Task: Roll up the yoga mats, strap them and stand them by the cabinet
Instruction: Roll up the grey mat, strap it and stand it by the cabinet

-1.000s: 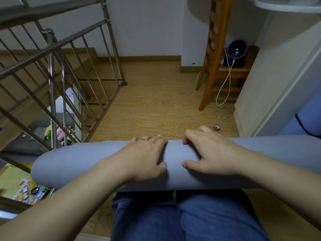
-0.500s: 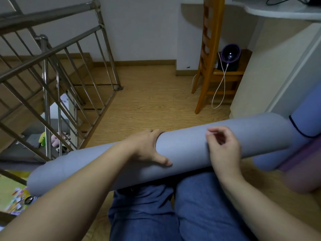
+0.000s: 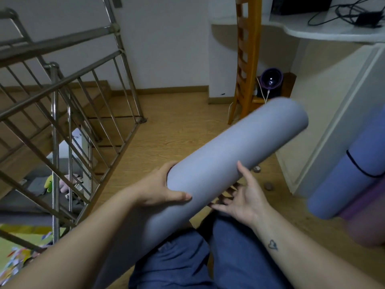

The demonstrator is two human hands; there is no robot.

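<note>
Noted grey rolled mat (image 3: 218, 163) clasped near mid-length by left grip (image 3: 162, 188), thumb over near face. Found right grip (image 3: 243, 197) released, palm up, fingers spread just under roll, right of left grip; contact not discernible. Read long axis as slanting: near end down-left under left forearm, far end up-right beyond right grip, toward cabinet (image 3: 333, 122). Saw no strap on roll. Judged right grip the freer for strapping.
</note>
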